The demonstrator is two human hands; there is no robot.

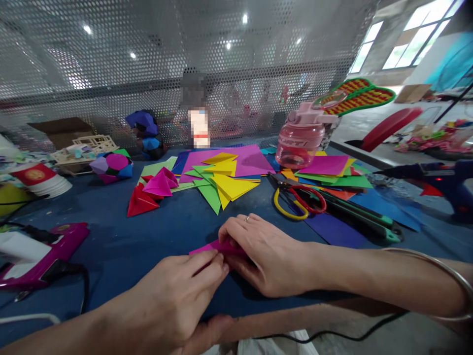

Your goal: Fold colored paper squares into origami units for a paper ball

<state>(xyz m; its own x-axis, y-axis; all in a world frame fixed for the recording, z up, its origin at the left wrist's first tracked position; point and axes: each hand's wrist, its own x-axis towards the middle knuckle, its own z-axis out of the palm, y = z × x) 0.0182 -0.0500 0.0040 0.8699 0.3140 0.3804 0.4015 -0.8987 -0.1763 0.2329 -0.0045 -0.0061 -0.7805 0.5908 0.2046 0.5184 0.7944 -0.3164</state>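
A small magenta paper (207, 247) lies between my hands near the table's front edge. My left hand (181, 288) presses its fingertips on the paper's near side. Curled over its right end, my right hand (264, 251) wears a ring and has the paper between its fingers. Most of the paper is hidden under my fingers. Beyond my hands lie folded yellow papers (234, 188) and green papers (210, 192). Folded red paper (141, 201) and folded magenta paper (161, 182) sit to their left.
Yellow-and-red-handled scissors (299, 202) and a green-black cutter (364, 217) lie right. Behind them stands a pink bottle (300, 138). A glue gun (439, 180) is far right. At left are a magenta power strip (70, 241) and paper cups (42, 180).
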